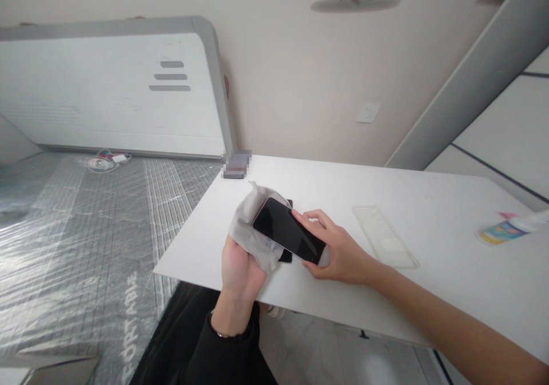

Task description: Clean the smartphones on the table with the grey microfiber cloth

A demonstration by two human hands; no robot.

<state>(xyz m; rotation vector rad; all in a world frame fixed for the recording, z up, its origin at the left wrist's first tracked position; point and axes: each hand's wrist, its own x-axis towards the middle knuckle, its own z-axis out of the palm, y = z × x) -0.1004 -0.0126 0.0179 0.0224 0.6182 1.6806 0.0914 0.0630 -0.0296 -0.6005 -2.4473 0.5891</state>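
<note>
A smartphone (288, 230) with a dark screen lies slantwise between my hands, above the white table. My right hand (337, 247) grips its lower right end, fingers on the far edge and thumb on the near edge. Draped over my left hand (241, 268) is a light grey cloth (247, 218); the phone's upper left end rests against it. The cloth hides most of my left fingers, which seem curled up under the phone. Beneath the hands, a flat black object (286, 256) lies on the table, mostly covered by the phone and cloth.
A clear phone case (384, 237) lies right of my hands on the white table (326, 187). Farther right is a white bottle with a colourful label (501, 231). A blurred-out small box (235, 165) sits at the far left corner. A plastic-covered mattress (107, 230) adjoins on the left.
</note>
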